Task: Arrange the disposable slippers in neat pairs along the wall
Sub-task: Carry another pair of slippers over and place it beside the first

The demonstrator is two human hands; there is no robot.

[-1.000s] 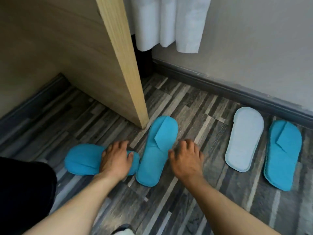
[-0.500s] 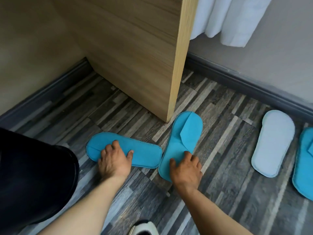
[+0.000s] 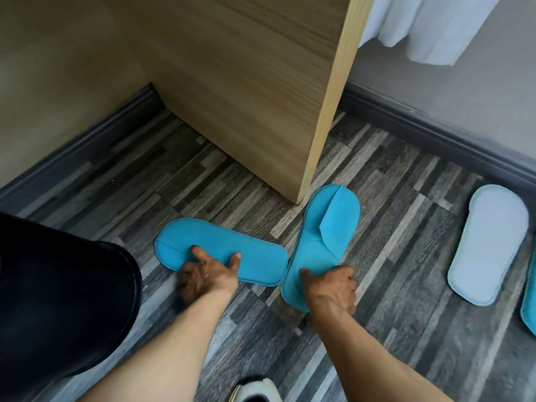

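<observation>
Two blue slippers lie on the floor in front of me. One blue slipper (image 3: 220, 250) lies flat and sideways, and my left hand (image 3: 207, 275) rests on its near edge with fingers spread. The other blue slipper (image 3: 324, 236) points toward the wooden panel, strap side up, and my right hand (image 3: 330, 288) grips its heel end. At the right a pale slipper (image 3: 487, 242) lies sole up beside the edge of another blue slipper (image 3: 529, 309), mostly cut off by the frame.
A wooden cabinet panel (image 3: 327, 111) stands upright on the grey plank floor, its corner touching the toe of the right blue slipper. A dark skirting board (image 3: 435, 132) runs along the wall. White towels (image 3: 429, 27) hang above. My dark-clothed knee (image 3: 58, 300) fills the left.
The view has swung left. My left hand has slid back to the sideways slipper's near edge, uncovering its full length. My right hand has come down onto the other slipper's heel.
</observation>
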